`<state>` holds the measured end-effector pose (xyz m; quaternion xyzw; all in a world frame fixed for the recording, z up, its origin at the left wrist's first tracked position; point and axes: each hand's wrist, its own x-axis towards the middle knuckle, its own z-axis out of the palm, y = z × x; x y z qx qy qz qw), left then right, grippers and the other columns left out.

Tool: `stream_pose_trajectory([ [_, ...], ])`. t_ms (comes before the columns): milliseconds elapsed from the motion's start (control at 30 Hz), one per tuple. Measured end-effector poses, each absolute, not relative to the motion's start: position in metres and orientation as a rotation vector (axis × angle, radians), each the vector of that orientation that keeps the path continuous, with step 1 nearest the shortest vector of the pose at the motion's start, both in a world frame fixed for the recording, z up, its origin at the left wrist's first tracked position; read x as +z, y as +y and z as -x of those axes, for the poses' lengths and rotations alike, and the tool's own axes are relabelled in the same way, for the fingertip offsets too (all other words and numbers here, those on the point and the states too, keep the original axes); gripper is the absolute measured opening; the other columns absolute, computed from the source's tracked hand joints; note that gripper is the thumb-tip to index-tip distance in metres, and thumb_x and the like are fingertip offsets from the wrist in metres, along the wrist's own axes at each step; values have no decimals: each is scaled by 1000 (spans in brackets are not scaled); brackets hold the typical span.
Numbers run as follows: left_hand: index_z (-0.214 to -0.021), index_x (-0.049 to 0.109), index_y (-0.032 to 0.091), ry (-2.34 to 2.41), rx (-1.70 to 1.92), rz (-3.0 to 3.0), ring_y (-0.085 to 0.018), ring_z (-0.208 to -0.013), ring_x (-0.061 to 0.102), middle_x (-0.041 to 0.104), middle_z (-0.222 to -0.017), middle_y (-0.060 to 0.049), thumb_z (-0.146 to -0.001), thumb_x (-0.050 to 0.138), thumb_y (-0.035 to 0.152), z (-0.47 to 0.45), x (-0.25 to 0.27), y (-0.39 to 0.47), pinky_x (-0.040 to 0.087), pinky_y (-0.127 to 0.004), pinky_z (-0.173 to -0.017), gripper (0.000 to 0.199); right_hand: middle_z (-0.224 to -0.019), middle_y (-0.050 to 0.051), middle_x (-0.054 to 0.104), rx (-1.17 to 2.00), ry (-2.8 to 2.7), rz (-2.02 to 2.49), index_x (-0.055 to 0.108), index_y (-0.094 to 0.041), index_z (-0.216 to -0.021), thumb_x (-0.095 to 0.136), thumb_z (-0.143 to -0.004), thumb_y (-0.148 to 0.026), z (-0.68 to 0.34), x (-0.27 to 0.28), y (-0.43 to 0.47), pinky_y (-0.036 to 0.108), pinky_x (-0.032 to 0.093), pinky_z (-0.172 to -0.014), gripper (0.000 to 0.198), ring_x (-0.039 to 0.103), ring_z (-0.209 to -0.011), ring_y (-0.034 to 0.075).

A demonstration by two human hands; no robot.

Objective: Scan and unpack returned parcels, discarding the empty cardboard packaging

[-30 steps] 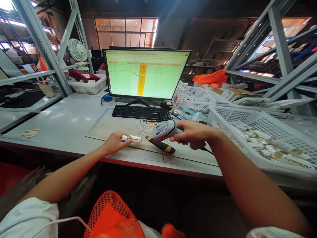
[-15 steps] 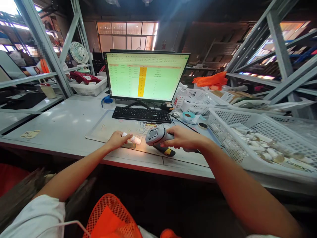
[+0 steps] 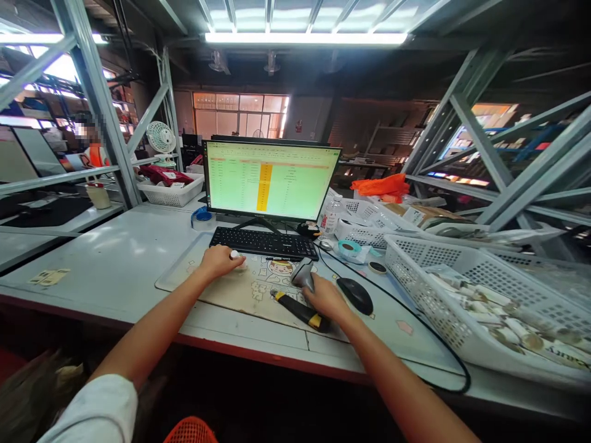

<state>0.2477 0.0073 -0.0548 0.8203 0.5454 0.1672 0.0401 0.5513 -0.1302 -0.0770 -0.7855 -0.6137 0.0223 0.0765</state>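
Note:
My left hand is closed around a small white bottle in front of the keyboard; only its white end shows clearly. My right hand grips the handle of a grey barcode scanner, held low over the desk mat with its head tilted up and to the left. A black-and-yellow utility knife lies on the mat beside my right hand. To the right of that hand rests a black computer mouse.
A monitor showing a spreadsheet stands behind a black keyboard. At right is a white basket with many small labelled items. Tape rolls and a clear bottle stand near it. A cable curves along the right side.
The scanner's light on the bottle is gone. My right hand has lowered the scanner toward the mat, away from the bottle, and my left hand has turned the bottle. The view has tilted up.

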Motion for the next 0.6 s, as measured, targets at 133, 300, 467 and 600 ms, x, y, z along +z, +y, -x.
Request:
stream_pose_trajectory([
  [133,-84,77,16,1732,485,-2495,-35,-93,70,75,-94,-20,-87,53,67,-257,-58,32,43,-33,-72,57,-129,20,67,-46,-1841,2172,57,-10,-140,51,-97,-41,-594,-88,-140,40,48,-100,53,65,-117,32],
  [300,-88,73,19,1659,660,-2419,-29,-92,70,75,-94,-13,-94,48,64,-269,-82,44,42,-30,-70,52,-141,21,58,-380,-1732,2186,62,-13,-137,55,-92,-44,-679,-105,-150,54,44,-108,54,54,-131,39],
  [467,-101,66,20,1589,704,-2355,-28,-91,69,75,-96,-11,-93,57,57,-278,-113,48,40,-29,-68,39,-150,18,49,-343,-1747,2112,56,-16,-144,49,-94,-43,-706,-137,-155,47,45,-112,56,50,-138,33],
  [600,-95,65,21,1539,760,-2289,-27,-87,67,74,-91,-8,-92,57,57,-277,-124,55,39,-29,-67,37,-148,13,51,-338,-1727,2061,60,-22,-141,48,-94,-40,-699,-148,-159,46,50,-107,52,55,-132,31],
])
